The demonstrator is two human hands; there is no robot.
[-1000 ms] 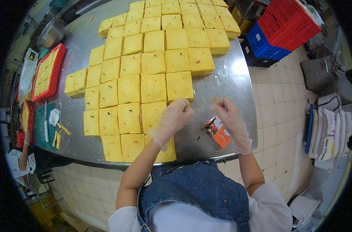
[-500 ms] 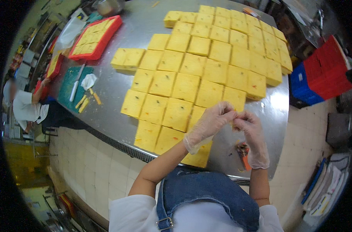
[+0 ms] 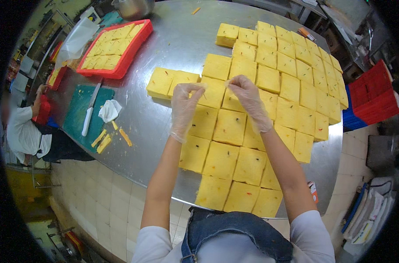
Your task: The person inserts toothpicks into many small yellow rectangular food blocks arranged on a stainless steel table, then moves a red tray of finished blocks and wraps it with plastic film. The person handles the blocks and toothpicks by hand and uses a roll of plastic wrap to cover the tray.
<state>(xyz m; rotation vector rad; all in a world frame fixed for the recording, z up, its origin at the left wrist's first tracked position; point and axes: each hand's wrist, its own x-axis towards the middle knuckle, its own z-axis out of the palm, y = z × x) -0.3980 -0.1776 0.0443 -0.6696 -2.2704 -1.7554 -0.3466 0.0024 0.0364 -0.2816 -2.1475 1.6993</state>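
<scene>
in the head view, the left hand (image 3: pixel 186 107), in a clear glove, has its thumb and fingertips drawn together just over one cake (image 3: pixel 213 95). the right hand (image 3: pixel 250 103), gloved too, is bent in a like pinch just beyond it, fingertips near that cake's far right corner. i cannot tell whether either pinch has anything thin in it, or whether the fingertips touch the cake. the two hands are apart, with a gap between them.

the yellow cakes (image 3: pixel 267 79) stand packed in rows on the metal table (image 3: pixel 142 127), the nearest row reaching its front edge. bare metal lies left of the cakes, as far as the green cutting board (image 3: pixel 76 115), and beyond them toward the red tray (image 3: pixel 120 70); a narrower strip runs along the right edge, where a packet (image 3: pixel 312 191) shows beside the right forearm.

each cake is nearly square, so no long axis stands out; the sides are turned aslant to the picture. the whole block runs longest from near left to far right. the knife (image 3: pixel 91 109) lies lengthwise on the board, blade away from the person, handle nearer.
</scene>
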